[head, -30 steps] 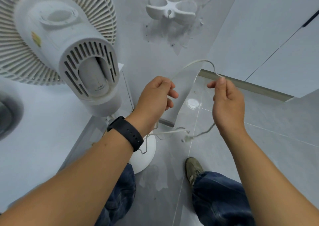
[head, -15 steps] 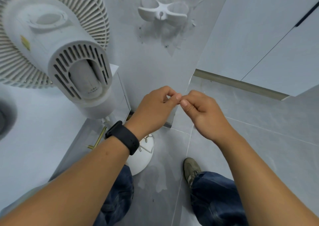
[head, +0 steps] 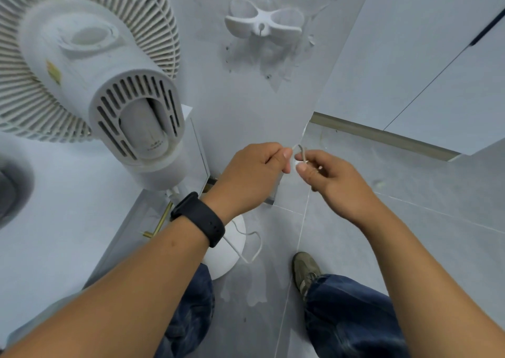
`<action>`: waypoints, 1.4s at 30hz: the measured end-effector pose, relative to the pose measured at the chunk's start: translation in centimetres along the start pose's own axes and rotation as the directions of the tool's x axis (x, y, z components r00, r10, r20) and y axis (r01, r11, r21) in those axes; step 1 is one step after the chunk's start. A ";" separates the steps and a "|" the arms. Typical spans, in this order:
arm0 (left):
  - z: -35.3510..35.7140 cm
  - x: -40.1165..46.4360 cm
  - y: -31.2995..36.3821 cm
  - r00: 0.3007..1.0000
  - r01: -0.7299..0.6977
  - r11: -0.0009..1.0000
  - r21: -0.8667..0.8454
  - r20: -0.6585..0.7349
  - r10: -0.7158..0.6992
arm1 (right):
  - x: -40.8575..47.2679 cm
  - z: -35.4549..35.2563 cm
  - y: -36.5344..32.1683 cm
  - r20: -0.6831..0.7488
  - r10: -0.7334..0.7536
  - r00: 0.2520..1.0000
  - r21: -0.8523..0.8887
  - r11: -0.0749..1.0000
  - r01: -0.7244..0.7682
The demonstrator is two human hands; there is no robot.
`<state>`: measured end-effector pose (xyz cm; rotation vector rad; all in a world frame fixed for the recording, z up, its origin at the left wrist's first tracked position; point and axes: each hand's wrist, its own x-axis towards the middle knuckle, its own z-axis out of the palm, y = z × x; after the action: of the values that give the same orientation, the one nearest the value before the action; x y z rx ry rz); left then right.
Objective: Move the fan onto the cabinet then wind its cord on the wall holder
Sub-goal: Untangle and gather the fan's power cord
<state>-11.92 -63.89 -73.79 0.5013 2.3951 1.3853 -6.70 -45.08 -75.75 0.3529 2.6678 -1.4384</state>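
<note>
cord: thin, white, pinched between curled fingers of left hand and right hand, a slack loop seen hanging below the left wrist | fan: white, grilled, stood on cabinet at left | wall holder: white, two-winged, nothing wound on it

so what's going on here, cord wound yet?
Not yet. The fan already stands on the cabinet. A person pinches a short bend of the white cord between the left hand and right hand, held close together below the wall holder. The holder is bare, and slack cord loops down by the person's legs.
</note>
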 end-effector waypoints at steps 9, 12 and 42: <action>0.9 -0.3 0.1 0.997 0.020 0.998 -0.051 0.081 -0.015 | -0.2 0.4 -1.5 0.036 -0.125 0.992 0.211 0.971 0.115; 1.1 -0.4 0.3 0.997 0.016 0.997 -0.069 0.077 -0.010 | -0.2 0.5 -1.5 -0.061 -0.131 0.989 0.083 0.987 0.136; 0.2 0.1 -0.1 0.998 -0.052 0.995 0.083 0.046 0.048 | -0.5 0.4 -1.4 -0.083 -0.100 0.992 0.117 0.987 0.109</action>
<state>-11.89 -63.71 -73.96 0.6114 2.4290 1.2839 -6.56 -46.23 -74.72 0.2867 2.7028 -1.6550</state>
